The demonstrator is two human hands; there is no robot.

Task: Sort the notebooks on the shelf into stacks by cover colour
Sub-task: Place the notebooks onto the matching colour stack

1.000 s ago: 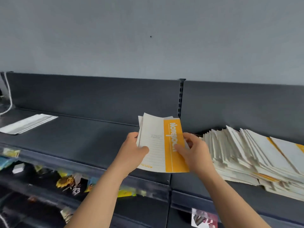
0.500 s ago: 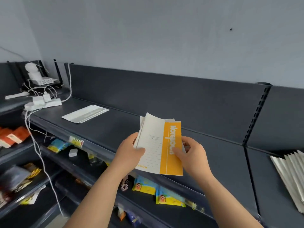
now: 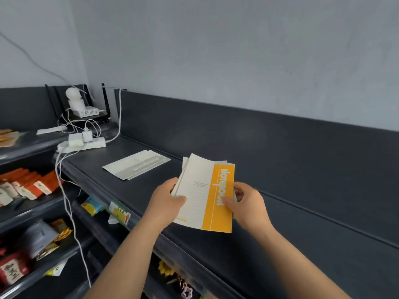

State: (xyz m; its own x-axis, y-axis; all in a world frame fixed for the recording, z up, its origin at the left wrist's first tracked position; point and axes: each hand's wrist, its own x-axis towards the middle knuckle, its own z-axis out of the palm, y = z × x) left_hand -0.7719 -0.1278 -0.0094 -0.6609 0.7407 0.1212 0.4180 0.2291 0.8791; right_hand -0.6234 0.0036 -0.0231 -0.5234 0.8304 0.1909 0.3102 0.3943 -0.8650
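Observation:
A small bundle of notebooks (image 3: pixel 205 190) is held upright above the dark shelf (image 3: pixel 269 234); the front cover is cream with a yellow band along its right side. My left hand (image 3: pixel 166 201) grips the bundle's left edge, thumb across the cover. My right hand (image 3: pixel 248 203) pinches the right edge, thumb on the yellow band. Further left on the shelf lies a flat stack of cream notebooks (image 3: pixel 137 167) with a pale band. The covers behind the front notebook are hidden.
A white power strip (image 3: pixel 84 143) with plugs and cables sits at the shelf's left end, beside a router (image 3: pixel 86 111). A white cable (image 3: pixel 71 212) hangs down the front. Lower shelves at left hold packets (image 3: pixel 28 186) and small goods.
The view has swung left: the big pile of notebooks at the right has left the frame and the flat cream stack now lies nearer. Both hands keep the same hold on the bundle.

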